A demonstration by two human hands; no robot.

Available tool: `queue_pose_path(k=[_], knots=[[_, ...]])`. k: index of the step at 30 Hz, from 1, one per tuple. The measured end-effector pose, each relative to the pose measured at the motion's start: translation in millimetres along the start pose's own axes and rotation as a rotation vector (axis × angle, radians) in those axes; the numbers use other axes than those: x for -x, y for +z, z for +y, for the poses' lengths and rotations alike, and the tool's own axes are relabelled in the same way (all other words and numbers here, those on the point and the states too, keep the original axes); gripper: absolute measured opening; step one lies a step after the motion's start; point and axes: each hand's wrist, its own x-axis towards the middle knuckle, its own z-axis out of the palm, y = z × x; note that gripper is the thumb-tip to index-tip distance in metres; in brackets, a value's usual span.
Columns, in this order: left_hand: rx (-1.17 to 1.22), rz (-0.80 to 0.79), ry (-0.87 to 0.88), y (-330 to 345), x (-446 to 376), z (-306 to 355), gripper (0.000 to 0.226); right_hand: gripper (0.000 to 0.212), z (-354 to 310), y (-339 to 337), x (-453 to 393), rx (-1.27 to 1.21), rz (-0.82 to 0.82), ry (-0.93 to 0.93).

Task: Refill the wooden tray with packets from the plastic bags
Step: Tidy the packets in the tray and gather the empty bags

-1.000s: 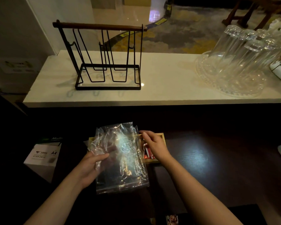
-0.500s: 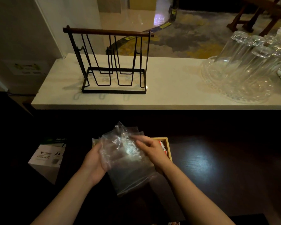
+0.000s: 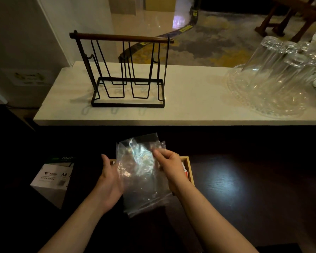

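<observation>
Crumpled clear plastic bags (image 3: pixel 140 172) hang upright between my hands above the dark table. My right hand (image 3: pixel 169 167) pinches their upper right edge. My left hand (image 3: pixel 110 181) lies flat against the left side of the bags, fingers straight. Behind and under the bags sits the wooden tray (image 3: pixel 189 168); only its right end shows, with red packets (image 3: pixel 184 170) inside. The rest of the tray is hidden by the bags and my hands. I see no packets inside the bags.
A black wire rack (image 3: pixel 128 73) with a wooden handle stands on the pale marble counter (image 3: pixel 190 99). Upturned glasses (image 3: pixel 274 70) rest on a clear glass platter at the right. A white A4 paper box (image 3: pixel 53 179) sits low at the left.
The bags have been lifted off the table and raised upright in front of the tray. My right hand moved from the tray to the bags' top edge.
</observation>
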Motion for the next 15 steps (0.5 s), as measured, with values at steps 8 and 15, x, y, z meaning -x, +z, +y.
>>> queue_pose_path(k=[8,15], knots=[[-0.329,0.142,0.037,-6,3,-15,0.042,0.072,-1,-4,-6,-0.055,-0.079,0.053],[-0.226,0.205,0.056,-10,2,-4,0.028,0.018,2,-19,5,0.191,-0.307,0.183]])
